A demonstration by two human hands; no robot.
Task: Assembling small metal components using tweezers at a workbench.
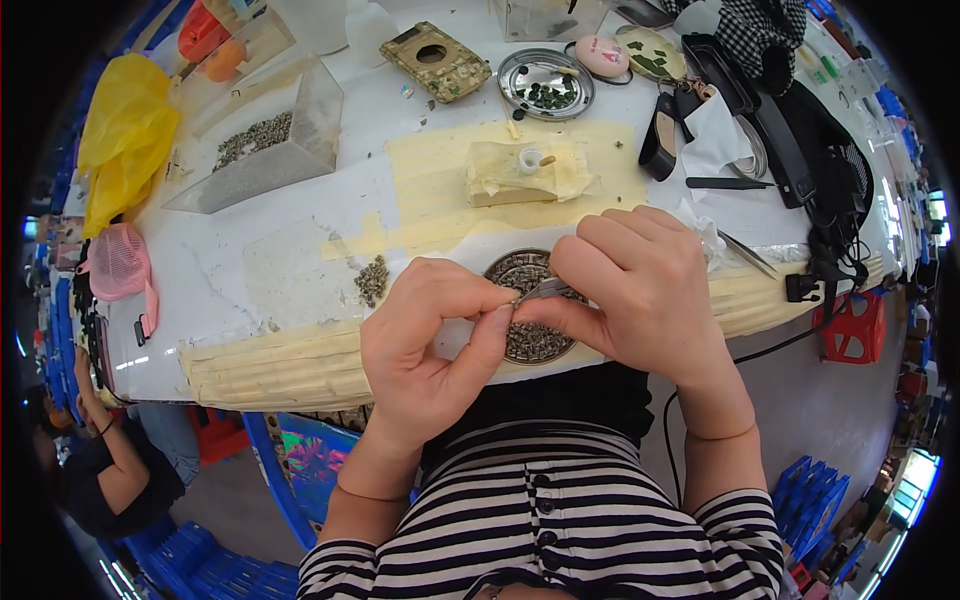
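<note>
Over a round metal dish (538,352) filled with many small metallic parts, my two hands meet. My left hand (425,335) is closed, thumb and forefinger pinching a tiny piece (514,302) too small to name. In my right hand (640,285) is a pair of grey tweezers (545,289), its tips at the left fingertips; the rest of the tweezers is hidden by the hand. A loose pile of similar small parts (372,281) lies on the table, left of my left hand.
Beyond my hands sits a tape-covered block (510,185) with a white cup. A steel plate (507,72) holds dark green pieces, near a camouflage-patterned case (455,72). Left stands a clear bin (320,130) of small parts. Metal tweezers (747,254) lie right. Another person (125,465) is at far left.
</note>
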